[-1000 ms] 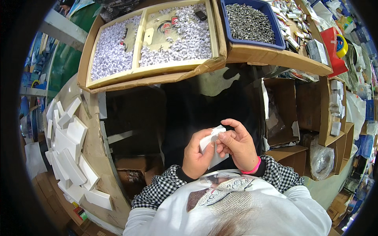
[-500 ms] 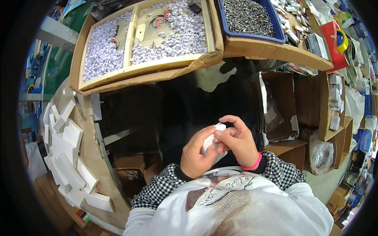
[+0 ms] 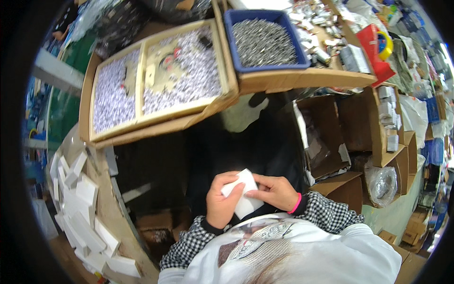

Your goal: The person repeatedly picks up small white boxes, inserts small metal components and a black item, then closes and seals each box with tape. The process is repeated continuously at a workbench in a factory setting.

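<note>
A white piece that looks like a small flat carton (image 3: 248, 204) is held between my two hands, in front of my body. My left hand (image 3: 220, 201) grips its left side, thumb lying across its face. From the other side, my right hand (image 3: 282, 193) pinches it between thumb and fingers; a pink band circles that wrist. The carton's broad face is turned up, and part of it is hidden behind my fingers. On the bench at the left lies a heap of similar white cartons (image 3: 87, 191).
Ahead stands a wooden tray (image 3: 139, 80) in two compartments, with many small white pieces. Beside it a blue bin (image 3: 302, 60) holds small metal parts. Farther right are a red tape dispenser (image 3: 373, 52) and open cardboard boxes (image 3: 362, 111). A clear plastic roll (image 3: 382, 185) sits low right.
The view has shifted, so the tray and bin appear lower and farther left. The carton has turned to show more of its broad face, and my right hand's raised fingers have come down onto it.
</note>
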Tool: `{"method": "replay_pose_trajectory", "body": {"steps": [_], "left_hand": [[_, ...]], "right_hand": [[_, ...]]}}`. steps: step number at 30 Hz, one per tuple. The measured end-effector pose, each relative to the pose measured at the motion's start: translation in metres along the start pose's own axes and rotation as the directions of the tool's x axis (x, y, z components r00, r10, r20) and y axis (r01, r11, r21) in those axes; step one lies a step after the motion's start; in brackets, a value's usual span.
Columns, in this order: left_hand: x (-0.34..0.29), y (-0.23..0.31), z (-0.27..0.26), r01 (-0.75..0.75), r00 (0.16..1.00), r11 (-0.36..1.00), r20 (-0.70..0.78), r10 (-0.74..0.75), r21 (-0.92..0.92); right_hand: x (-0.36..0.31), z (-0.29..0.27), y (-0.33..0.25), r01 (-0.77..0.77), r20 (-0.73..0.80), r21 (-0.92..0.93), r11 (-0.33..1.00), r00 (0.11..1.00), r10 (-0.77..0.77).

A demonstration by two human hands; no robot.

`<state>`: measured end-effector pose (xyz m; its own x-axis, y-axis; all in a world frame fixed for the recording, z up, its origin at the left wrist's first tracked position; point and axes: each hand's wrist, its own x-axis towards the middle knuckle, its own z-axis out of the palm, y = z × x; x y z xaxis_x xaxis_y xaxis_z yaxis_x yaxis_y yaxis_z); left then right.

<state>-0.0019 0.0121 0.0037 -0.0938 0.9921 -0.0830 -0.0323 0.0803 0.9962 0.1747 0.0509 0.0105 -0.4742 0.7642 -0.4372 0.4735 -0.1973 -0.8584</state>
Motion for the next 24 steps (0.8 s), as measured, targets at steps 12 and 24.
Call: {"method": "replay_pose_trajectory", "body": {"steps": [12, 24], "left_hand": [[0.041, 0.034, -0.024, -0.67, 0.738, 0.501, 0.569, 0.364, 0.548], [0.021, 0.023, -0.031, -0.409, 0.907, 0.727, 0.336, 0.255, 0.552]], "right_hand": [[0.03, -0.052, -0.015, 0.171, 0.008, -0.042, 0.984, 0.985, -0.171], [0.045, -0.036, -0.024, 0.259, 0.133, -0.073, 0.963, 0.96, -0.248]]}}
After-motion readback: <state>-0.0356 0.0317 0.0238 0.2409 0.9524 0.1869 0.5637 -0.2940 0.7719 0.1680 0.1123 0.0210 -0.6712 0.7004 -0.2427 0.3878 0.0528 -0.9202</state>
